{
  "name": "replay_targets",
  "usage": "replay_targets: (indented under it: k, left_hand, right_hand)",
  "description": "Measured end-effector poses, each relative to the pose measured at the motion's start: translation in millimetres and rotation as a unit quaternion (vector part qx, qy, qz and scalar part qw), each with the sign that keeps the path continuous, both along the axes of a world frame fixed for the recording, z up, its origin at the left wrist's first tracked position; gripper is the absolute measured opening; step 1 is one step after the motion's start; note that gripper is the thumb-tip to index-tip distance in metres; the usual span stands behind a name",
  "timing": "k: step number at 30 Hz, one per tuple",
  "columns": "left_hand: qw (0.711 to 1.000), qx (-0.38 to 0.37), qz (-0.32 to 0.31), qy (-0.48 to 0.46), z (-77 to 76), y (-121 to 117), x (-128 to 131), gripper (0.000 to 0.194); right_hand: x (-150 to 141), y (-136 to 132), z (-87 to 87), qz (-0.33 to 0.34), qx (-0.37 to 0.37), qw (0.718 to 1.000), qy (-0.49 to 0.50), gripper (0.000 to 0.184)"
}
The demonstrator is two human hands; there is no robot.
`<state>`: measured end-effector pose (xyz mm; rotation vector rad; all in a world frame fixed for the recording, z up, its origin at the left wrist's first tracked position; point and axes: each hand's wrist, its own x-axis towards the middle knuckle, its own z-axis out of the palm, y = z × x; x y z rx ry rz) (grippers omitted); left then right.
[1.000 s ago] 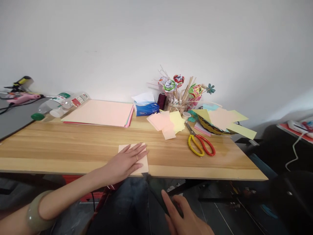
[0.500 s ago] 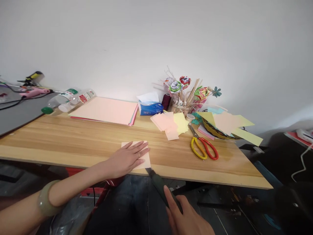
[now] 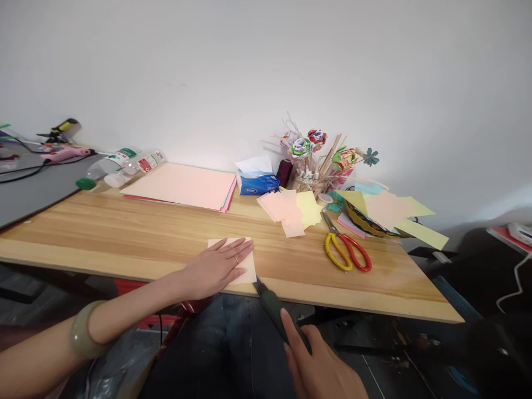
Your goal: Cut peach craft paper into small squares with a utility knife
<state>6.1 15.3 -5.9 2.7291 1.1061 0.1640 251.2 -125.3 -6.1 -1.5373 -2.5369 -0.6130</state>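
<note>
My left hand lies flat with fingers spread on a small pale pink paper square near the front edge of the wooden table. A ring shows on one finger and a green bangle on the wrist. My right hand is below the table edge, closed round the dark green handle of a craft knife. The knife's tip touches the table edge just right of the paper's lower right corner.
Yellow-and-red scissors lie right of centre. Loose pink and yellow squares, a blue tissue pack, paper flowers in a holder, a stack of large sheets, plastic bottles and a basket under papers sit farther back.
The knife has risen from under the table until its tip reaches the edge beside the paper. My left hand has stayed flat on the paper.
</note>
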Motion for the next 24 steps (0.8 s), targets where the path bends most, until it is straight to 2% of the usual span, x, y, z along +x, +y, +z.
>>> replay_targets:
  k: [5,15,24]
  left_hand:
    - [1.000,-0.008,0.002,-0.003,1.3,-0.6,0.2,0.052]
    - [1.000,-0.024,0.009,0.002,3.4,0.1,1.5,0.057]
    - [0.999,-0.020,0.034,0.032,5.6,23.1,1.8,0.057]
  right_hand:
    - [-3.5,7.6,7.6,0.005,-0.004,1.000,0.002,0.043]
    - [-4.3,10.8,12.4,0.016,-0.010,1.000,0.013,0.042]
    - [-14.4,33.4,21.0,-0.011,0.000,1.000,-0.010,0.040]
